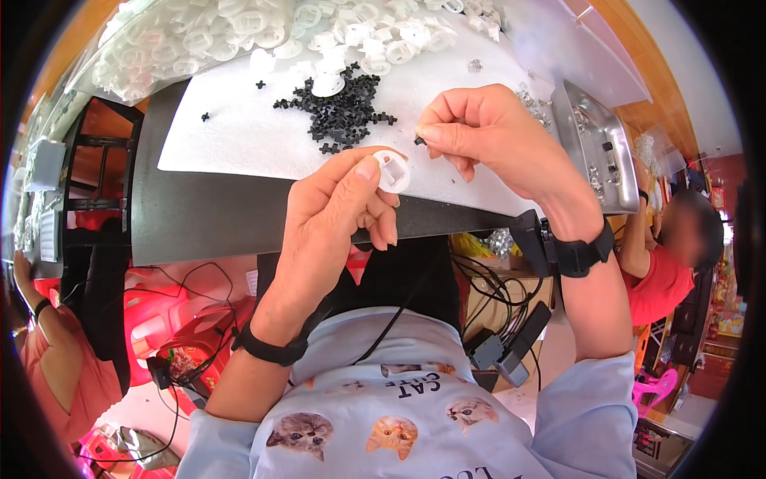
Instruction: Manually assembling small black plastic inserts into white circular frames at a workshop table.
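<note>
Between thumb and fingers, my left hand point(331, 195) grips a round white plastic piece point(391, 180) with a square recess in its middle. My right hand point(487, 132), up and to the right, pinches a small black plastic piece point(420, 140), mostly hidden by the fingertips. The two pieces are apart. Beyond my hands, a heap of small black cross-shaped pieces point(339, 116) lies on a white sheet point(223, 128). One white disc point(328, 85) rests on top of that heap.
Many white plastic pieces point(399, 36) are piled at the back, with a clear bag point(187, 48) of more at the back left. A metal tray point(618, 195) with small metal parts stands at the right. Other people sit at the left point(60, 359) and right point(662, 275).
</note>
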Demonstrator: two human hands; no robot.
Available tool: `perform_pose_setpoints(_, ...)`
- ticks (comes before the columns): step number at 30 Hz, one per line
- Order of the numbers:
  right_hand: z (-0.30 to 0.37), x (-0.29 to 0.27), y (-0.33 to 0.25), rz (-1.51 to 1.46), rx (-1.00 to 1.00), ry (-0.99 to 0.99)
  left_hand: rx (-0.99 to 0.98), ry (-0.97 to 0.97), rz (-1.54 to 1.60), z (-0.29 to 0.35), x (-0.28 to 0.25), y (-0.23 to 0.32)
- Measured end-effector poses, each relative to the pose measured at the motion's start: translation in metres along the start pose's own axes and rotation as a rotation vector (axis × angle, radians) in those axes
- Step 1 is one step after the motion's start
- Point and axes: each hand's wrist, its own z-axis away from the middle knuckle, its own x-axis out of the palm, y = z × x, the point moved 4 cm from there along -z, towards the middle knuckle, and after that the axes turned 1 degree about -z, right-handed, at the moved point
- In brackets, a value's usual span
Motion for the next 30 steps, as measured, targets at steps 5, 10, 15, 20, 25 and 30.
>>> perform_pose_setpoints(5,0.012,0.012,-0.014,-0.037,-0.074,-0.014,-0.052,-0.001,-0.004,-0.001,0.002,-0.001)
perform_pose_setpoints(10,0.010,0.023,-0.017,0.065,-0.309,-0.047,-0.075,-0.025,0.027,-0.001,-0.002,-0.001)
perform_pose_setpoints(15,0.012,0.028,-0.020,0.112,-0.319,-0.022,-0.097,-0.029,0.074,-0.001,-0.003,-0.001)
perform_pose_setpoints(20,0.018,0.022,-0.021,0.130,-0.282,0.020,-0.055,-0.037,0.115,-0.001,0.001,0.000)
perform_pose_setpoints(25,0.017,0.020,-0.009,0.029,-0.267,0.054,-0.004,-0.042,0.089,-0.003,0.000,-0.003)
perform_pose_setpoints(30,0.010,-0.008,-0.002,0.235,-0.199,0.137,0.041,-0.048,0.004,-0.004,0.003,0.000)
